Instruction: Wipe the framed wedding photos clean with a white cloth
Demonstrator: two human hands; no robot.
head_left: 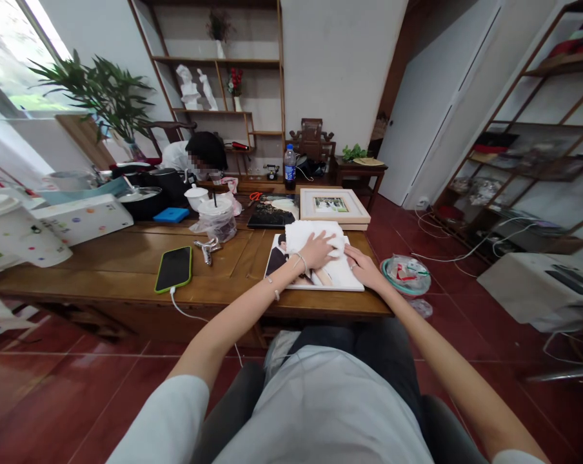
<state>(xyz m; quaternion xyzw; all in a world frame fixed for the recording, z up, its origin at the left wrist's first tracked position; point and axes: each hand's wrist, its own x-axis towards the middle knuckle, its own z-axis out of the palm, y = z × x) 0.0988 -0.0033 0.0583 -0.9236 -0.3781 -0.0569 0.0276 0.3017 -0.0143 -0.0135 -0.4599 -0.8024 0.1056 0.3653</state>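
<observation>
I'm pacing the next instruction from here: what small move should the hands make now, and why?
Probably slide the white cloth toward the photo print's near edge with the left hand, the right hand steadying the print. The left hand lies spread on the cloth, which covers the far part, and the right hand rests at the print's right side.

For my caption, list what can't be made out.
Head view:
Part of the flat rectangular photo: under the white fluffy cloth and left hand.
Left side of the white dotted paper cup: cut off by picture edge.
Label text on the blue-capped plastic bottle: too small.
</observation>
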